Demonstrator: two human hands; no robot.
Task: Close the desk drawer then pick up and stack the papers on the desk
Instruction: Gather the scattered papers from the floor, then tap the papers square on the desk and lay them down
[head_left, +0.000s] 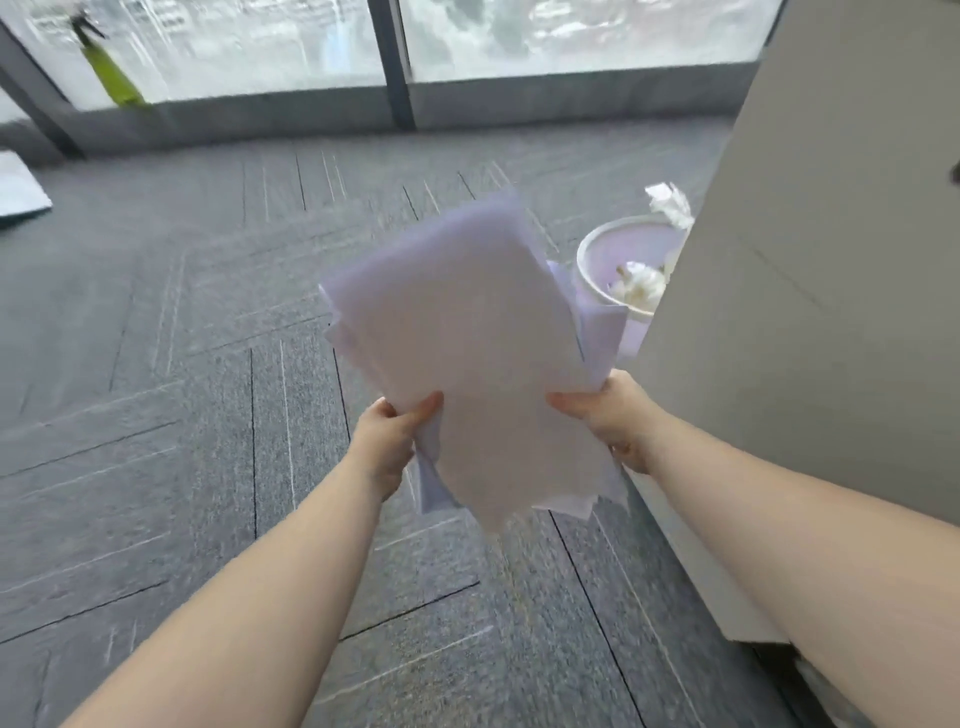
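Both hands hold a loose, uneven stack of white paper sheets (467, 353) in the air above the grey carpet-tile floor (182, 415), the left hand (387, 436) with its grip closed on the stack's lower left edge and the right hand (610, 415) with its grip closed on the lower right edge. The sheets are fanned and misaligned, their corners sticking out at the bottom. Just beyond the stack stands a round white wastebasket (597, 260) with crumpled paper inside, beside a pale grey cabinet side (805, 260) on the right.
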